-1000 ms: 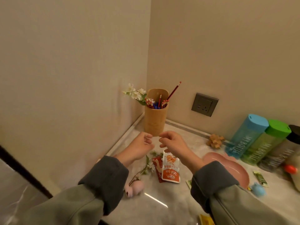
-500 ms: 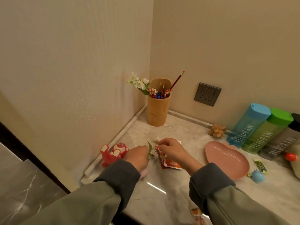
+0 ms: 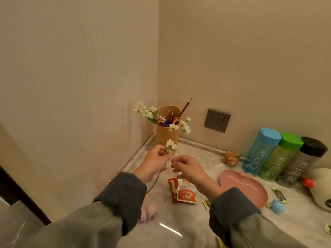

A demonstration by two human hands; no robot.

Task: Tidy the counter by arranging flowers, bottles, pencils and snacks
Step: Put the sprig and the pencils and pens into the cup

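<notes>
My left hand grips a white flower sprig raised above the counter; its thin brown stem hangs down under my wrist. My right hand sits beside it, fingertips pinching at the stem. Behind stands a wooden holder in the corner with red pencils and another white flower. Two orange snack packets lie below my hands. Blue, green and grey bottles lean in a row at right.
A pink heart-shaped plate lies right of the packets. A wooden puzzle, small blue toy, green sachets, a white round object and a pink plush are scattered on the marble counter. A wall socket is behind.
Both hands have lifted from the counter surface, bringing the flower sprig up toward the wooden holder. The view has tilted upward again.
</notes>
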